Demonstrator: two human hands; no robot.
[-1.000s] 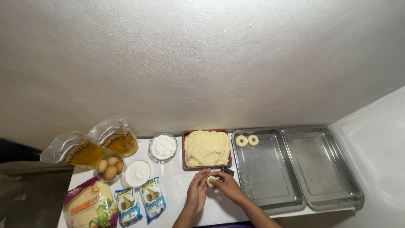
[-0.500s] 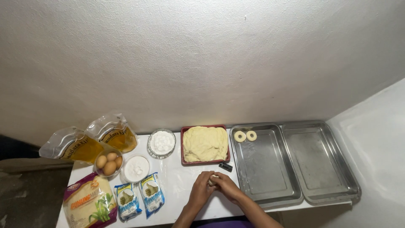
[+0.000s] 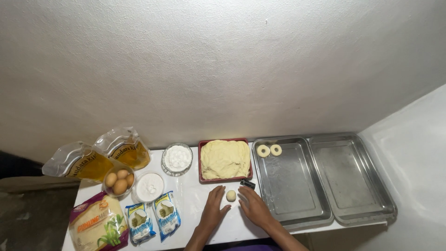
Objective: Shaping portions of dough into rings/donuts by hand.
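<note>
Centrally, in the head view, a small dough ball point(image 3: 231, 195) is seen resting on the white surface point(image 3: 195, 204), between the two hands. The left hand point(image 3: 213, 208) is laid flat at about eight o'clock from the ball, its fingers point(image 3: 218, 194) stretched out and slightly apart, clamped on nothing. The right hand point(image 3: 254, 208) is placed at about four o'clock from the ball, likewise flat with fingers spread; neither hand is seen touching the ball. A small black object point(image 3: 247, 184) is found just beyond the right hand, at one o'clock from the ball. At twelve o'clock a red tray of yellow dough point(image 3: 225, 159) is set. At three o'clock two steel trays are lined up side by side; in the nearer steel tray point(image 3: 288, 186) two dough rings point(image 3: 269, 150) are held at its far corner. At nine to ten o'clock, bowls of white powder point(image 3: 177, 158), a bowl of eggs point(image 3: 119, 181), oil pouches point(image 3: 100, 155) and packets point(image 3: 151, 221) are grouped.
</note>
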